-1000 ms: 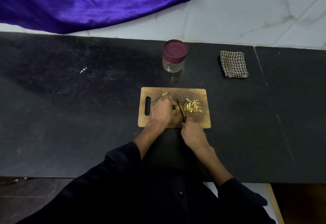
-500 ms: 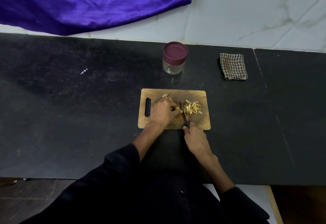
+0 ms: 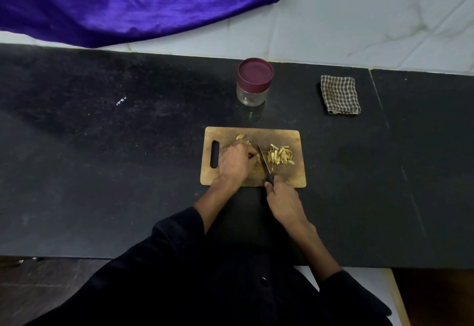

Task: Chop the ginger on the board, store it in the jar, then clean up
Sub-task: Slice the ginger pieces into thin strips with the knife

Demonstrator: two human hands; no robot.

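Two hands over the wooden board (image 3: 287, 138): left hand (image 3: 237, 162) curls down on uncut ginger, mostly hiding it, right hand (image 3: 282, 201) wrapped round the knife (image 3: 264, 162) handle, blade between them. Cut ginger pile (image 3: 280, 155) lies right of the blade. Behind on the dark tabletop (image 3: 102, 171), lidded jar (image 3: 254, 85), seemingly near-empty; checked cloth (image 3: 339, 94) well right.

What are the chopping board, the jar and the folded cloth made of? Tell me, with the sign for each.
Chopping board: looks like wood, matte brown, stained, with a cut-out handle slot.
Jar: clear body, glass or plastic, I cannot tell which; its maroon lid looks like smooth plastic.
Folded cloth: woven fabric, checked brown and pale, with soft frayed edges.
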